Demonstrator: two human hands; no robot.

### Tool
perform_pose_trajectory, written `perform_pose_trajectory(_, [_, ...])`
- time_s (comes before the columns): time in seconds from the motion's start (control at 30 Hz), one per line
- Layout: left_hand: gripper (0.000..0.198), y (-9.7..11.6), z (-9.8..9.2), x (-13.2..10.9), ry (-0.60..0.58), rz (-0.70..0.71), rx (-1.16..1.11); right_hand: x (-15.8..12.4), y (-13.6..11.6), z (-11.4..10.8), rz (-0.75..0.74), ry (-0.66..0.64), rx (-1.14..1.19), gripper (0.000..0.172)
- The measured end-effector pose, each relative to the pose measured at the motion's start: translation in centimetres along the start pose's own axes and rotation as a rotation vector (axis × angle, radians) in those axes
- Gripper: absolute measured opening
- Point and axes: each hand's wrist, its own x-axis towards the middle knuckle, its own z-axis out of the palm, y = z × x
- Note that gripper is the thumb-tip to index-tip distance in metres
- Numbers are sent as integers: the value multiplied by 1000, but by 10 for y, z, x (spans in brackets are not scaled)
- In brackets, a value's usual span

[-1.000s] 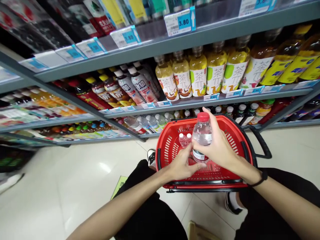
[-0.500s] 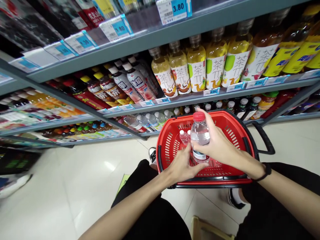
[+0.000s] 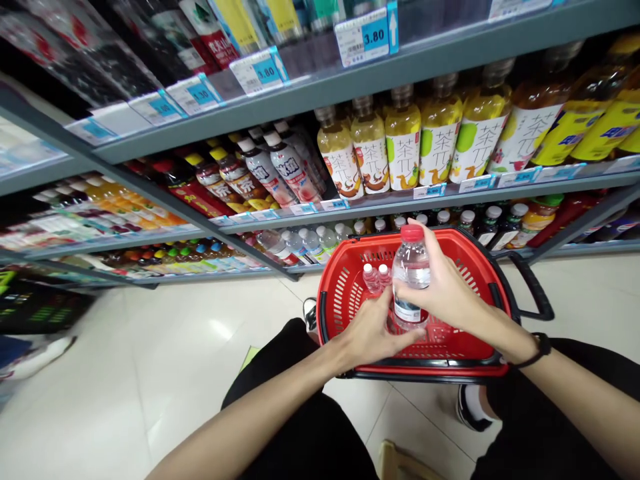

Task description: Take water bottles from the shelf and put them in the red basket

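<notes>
A shop aisle with a pale, glossy tiled floor (image 3: 165,373) runs along grey metal shelves (image 3: 350,80) that fill the far side, their front edges carrying blue and white price tags (image 3: 367,37). On the middle shelf, far and slightly right, stand yellow tea bottles (image 3: 403,143) with white labels, and to their left lean darker bottles with white and yellow caps (image 3: 260,170); the lowest shelf holds small clear bottles (image 3: 310,243), with rows of colourful caps further left. Near the centre, a red plastic basket (image 3: 345,293) with slotted walls and a black handle (image 3: 533,287) at its right end sits in front of the person's knees, which are clad in black. The right hand (image 3: 450,293), a dark band on its wrist, is wrapped around a clear water bottle (image 3: 411,267) with a red cap, thumb on the near side and fingers curled behind it, holding it upright inside the basket at about rim height. The left hand (image 3: 373,330) reaches over the near rim, its fingers half curled and touching the lower part of the same bottle; whether it truly grips cannot be told. Two small pink-capped bottles (image 3: 375,277) stand in the basket just left of the held bottle. A black and white shoe (image 3: 467,407) shows on the floor below the basket's right end.
</notes>
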Motion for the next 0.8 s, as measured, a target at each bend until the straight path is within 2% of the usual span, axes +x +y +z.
perform_pose_trajectory(0.17, [65,2,-15,4,-116,28,30,0,3,-1,57,-25,39,102])
perform_pose_trajectory(0.3, [74,-10,-13,23,-158,98,27,3,12,-6,62,35,-13,100])
perform_pose_trajectory(0.4, [75,-17,-10,36,-162,104,55,3,17,-13,53,3,-36,91])
perform_pose_trajectory(0.47, [76,-20,-10,40,-185,97,111,1,16,-17,34,-40,-32,78])
perform_pose_trajectory(0.57, [77,-25,-14,42,-225,102,190,-1,11,-20,11,-76,-60,42])
perform_pose_trajectory(0.6, [75,-27,-15,42,-234,100,202,-1,10,-21,2,-80,-76,40])
perform_pose_trajectory(0.67, [77,-29,-17,41,-251,86,216,1,10,-23,-8,-58,-129,49])
perform_pose_trajectory(0.8, [95,-29,-19,39,-259,36,265,10,22,-26,2,-9,-222,61])
